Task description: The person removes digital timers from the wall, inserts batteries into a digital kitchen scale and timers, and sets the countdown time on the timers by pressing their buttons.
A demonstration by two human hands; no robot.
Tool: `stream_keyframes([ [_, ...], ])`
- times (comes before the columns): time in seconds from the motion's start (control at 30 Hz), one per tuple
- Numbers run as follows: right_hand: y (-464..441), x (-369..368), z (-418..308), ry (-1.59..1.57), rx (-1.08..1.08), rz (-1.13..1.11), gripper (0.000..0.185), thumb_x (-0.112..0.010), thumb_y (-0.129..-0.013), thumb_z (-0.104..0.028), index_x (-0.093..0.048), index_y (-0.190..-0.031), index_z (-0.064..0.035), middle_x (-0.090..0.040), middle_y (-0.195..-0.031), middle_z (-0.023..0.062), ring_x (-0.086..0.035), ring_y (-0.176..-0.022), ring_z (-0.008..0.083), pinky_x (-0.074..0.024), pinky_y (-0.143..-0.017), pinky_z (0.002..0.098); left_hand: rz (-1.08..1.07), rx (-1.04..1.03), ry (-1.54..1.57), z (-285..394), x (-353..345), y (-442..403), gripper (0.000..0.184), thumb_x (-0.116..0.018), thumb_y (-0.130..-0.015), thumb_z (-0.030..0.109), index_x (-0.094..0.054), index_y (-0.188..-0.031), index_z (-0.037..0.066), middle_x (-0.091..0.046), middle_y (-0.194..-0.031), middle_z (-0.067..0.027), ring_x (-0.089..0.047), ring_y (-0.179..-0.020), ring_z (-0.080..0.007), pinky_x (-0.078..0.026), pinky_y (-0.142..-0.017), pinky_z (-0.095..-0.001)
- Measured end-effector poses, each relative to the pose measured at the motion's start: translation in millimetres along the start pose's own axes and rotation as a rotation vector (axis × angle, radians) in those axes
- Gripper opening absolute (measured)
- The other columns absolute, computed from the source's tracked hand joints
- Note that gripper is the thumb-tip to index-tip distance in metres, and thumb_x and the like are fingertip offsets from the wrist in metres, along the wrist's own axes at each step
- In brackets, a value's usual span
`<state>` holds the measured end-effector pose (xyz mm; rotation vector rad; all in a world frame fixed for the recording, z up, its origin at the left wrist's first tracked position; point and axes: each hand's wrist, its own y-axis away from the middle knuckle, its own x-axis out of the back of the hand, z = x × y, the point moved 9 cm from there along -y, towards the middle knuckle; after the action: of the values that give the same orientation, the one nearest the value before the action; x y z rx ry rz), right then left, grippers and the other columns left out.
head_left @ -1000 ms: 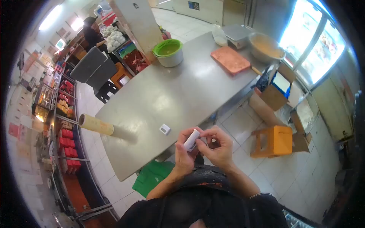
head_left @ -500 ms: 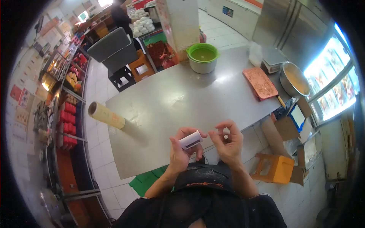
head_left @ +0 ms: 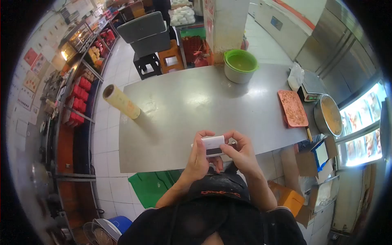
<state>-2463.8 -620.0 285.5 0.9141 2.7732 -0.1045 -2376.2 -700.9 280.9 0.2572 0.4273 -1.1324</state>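
A small white box-shaped pack [head_left: 212, 142] with a dark band on its lower part is held over the table's front edge. My left hand [head_left: 197, 160] is closed around its left end, thumb on the near face and fingers behind. My right hand [head_left: 244, 157] is closed at the other end, its thumb touching the pack. Tucked in its curled fingers is a small cylindrical object [head_left: 234, 143] with a pale, shiny round end; its kind is unclear. Below my hands is the black apron [head_left: 220, 185].
The steel table [head_left: 179, 110] carries a plastic-film roll [head_left: 121, 102], a green basket in a pale pot [head_left: 241, 65], a red tray [head_left: 293, 108], a scale [head_left: 313, 87] and a metal bowl [head_left: 328, 115]. An orange stool [head_left: 288, 198] and open cartons [head_left: 318, 167] stand at the right.
My hands have come together, and the right thumb now touches the pack, which has turned more level. The camera view has shifted, so the table sits differently in frame.
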Motion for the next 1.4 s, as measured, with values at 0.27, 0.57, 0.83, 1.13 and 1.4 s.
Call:
stream_keyframes([
  [0.27, 17.7, 29.2, 46.9, -0.464, -0.211, 0.178, 0.010, -0.068, -0.088, -0.005, -0.061, -0.095, -0.0061, -0.055, -0.083, -0.0043, -0.049, -0.065, 0.0039, -0.0368, -0.057, 0.0199, -0.022, 0.056, -0.122, -34.5, 3.1, 0.3, 0.044, -0.036, -0.107, 0.041, -0.031, -0.132, 0.005, -0.061, -0.109, -0.0224, -0.066, -0.064, -0.0209, -0.055, -0.058, -0.0287],
  [0.57, 70.9, -17.3, -9.5, 0.809, 0.458, 0.196, 0.030, -0.073, -0.079, -0.003, -0.062, -0.107, -0.0047, -0.061, -0.083, 0.0041, -0.055, -0.058, 0.0122, -0.0478, -0.054, 0.0260, 0.061, 0.211, 0.442, -66.9, -7.4, 21.4, 0.052, -0.031, -0.108, 0.041, -0.034, -0.148, 0.007, -0.058, -0.127, -0.0138, -0.057, -0.117, -0.0243, -0.049, -0.098, -0.0406],
  [0.83, 104.7, -2.9, -14.3, 0.723, 0.143, 0.231, 0.031, -0.055, -0.091, 0.007, -0.056, -0.122, 0.0008, -0.065, -0.093, 0.0125, -0.068, -0.084, 0.0191, -0.0549, -0.075, 0.0292, 0.022, 0.121, 0.692, -75.8, -5.2, 23.1, 0.063, -0.027, -0.105, 0.055, -0.034, -0.147, 0.008, -0.057, -0.121, -0.0101, -0.058, -0.106, -0.0240, -0.048, -0.095, -0.0390],
  [1.13, 87.8, -16.2, -30.9, 0.723, 0.270, 0.123, 0.039, -0.068, -0.087, 0.008, -0.058, -0.125, 0.0040, -0.068, -0.106, 0.0131, -0.069, -0.094, 0.0163, -0.0568, -0.081, 0.0281, -0.098, 0.059, 0.486, -62.9, -16.1, 35.2, 0.071, -0.026, -0.102, 0.062, -0.033, -0.147, 0.007, -0.053, -0.119, -0.0070, -0.053, -0.107, -0.0172, -0.044, -0.095, -0.0328],
  [1.4, 64.7, -11.3, -16.9, 0.310, 0.145, 0.162, 0.024, -0.079, -0.082, -0.001, -0.071, -0.104, -0.0019, -0.073, -0.094, 0.0088, -0.071, -0.083, 0.0132, -0.0547, -0.069, 0.0253, -0.132, 0.001, 0.274, -47.6, -15.6, 39.9, 0.071, -0.019, -0.103, 0.060, -0.034, -0.146, 0.005, -0.050, -0.121, -0.0081, -0.052, -0.111, -0.0161, -0.040, -0.100, -0.0328],
])
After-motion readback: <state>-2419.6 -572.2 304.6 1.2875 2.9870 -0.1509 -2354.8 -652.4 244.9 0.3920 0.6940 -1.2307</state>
